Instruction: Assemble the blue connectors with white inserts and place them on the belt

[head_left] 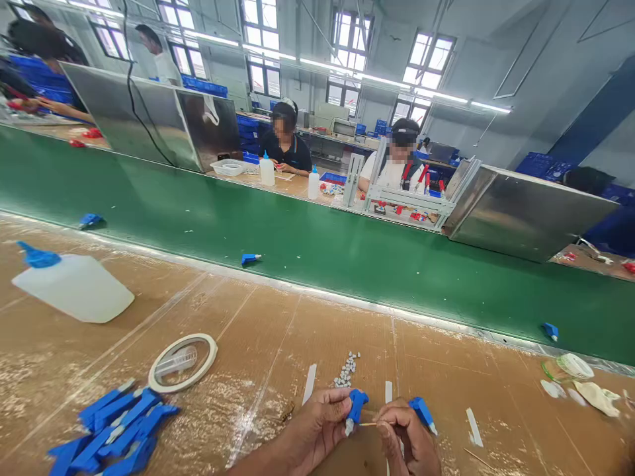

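My left hand [322,423] is closed on a small blue plastic part [356,404] with a whitish tip pointing down. Pinched between the fingers of my right hand [409,433] is a thin wooden stick [368,424], its end at or near the part's whitish tip; whether they touch I cannot tell. Just beyond my right hand lies another blue part [423,415]. Small grey-white pieces [346,370] sit in a little heap beyond my left hand. White strips [309,383] are stuck to the brown table around my hands.
Several blue parts [116,423] are piled at left, near a tape roll [211,360] and a bottle [79,287]. A green conveyor belt [317,264] crosses beyond the table, carrying scattered blue parts. At right stands a small jar [575,365]. People [285,149] sit across the belt.
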